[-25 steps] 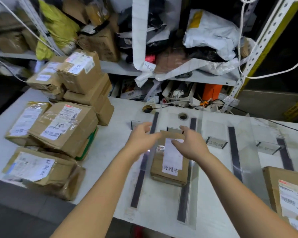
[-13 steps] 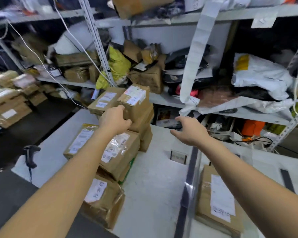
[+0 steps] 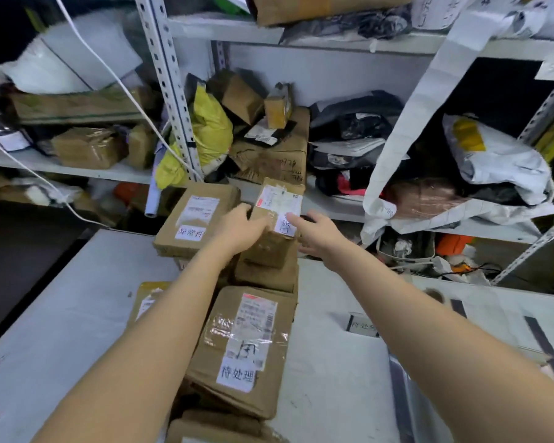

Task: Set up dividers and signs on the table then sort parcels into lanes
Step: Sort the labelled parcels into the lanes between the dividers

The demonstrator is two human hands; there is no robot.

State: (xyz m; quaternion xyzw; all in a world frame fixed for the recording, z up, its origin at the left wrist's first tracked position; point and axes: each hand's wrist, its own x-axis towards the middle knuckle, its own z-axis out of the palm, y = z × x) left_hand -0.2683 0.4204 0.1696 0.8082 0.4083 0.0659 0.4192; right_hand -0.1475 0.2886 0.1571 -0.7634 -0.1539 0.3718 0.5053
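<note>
A small taped cardboard parcel [image 3: 279,215] with a white label tops a stack of boxes at the back of the white table [image 3: 77,314]. My left hand [image 3: 237,228] grips its left edge with curled fingers. My right hand [image 3: 317,235] touches its right side, thumb straight on the label; the other fingers are hidden. A flat parcel [image 3: 199,219] lies just left of it. A larger parcel [image 3: 247,346] with a handwritten label lies nearer to me. A small sign [image 3: 362,326] stands on the table to the right, with dark divider strips [image 3: 544,346] beyond it.
Metal shelving [image 3: 173,91] behind the table is crammed with boxes, a yellow bag [image 3: 211,129] and white mailers [image 3: 499,161]. A long paper strip [image 3: 413,123] hangs over the right shelf. White cables run across the left. A tape roll [image 3: 435,294] lies on the table.
I left a parcel in the lane between the dividers and turned left to the stack. My left hand took the top parcel's edge, and my right hand has now reached its other side.
</note>
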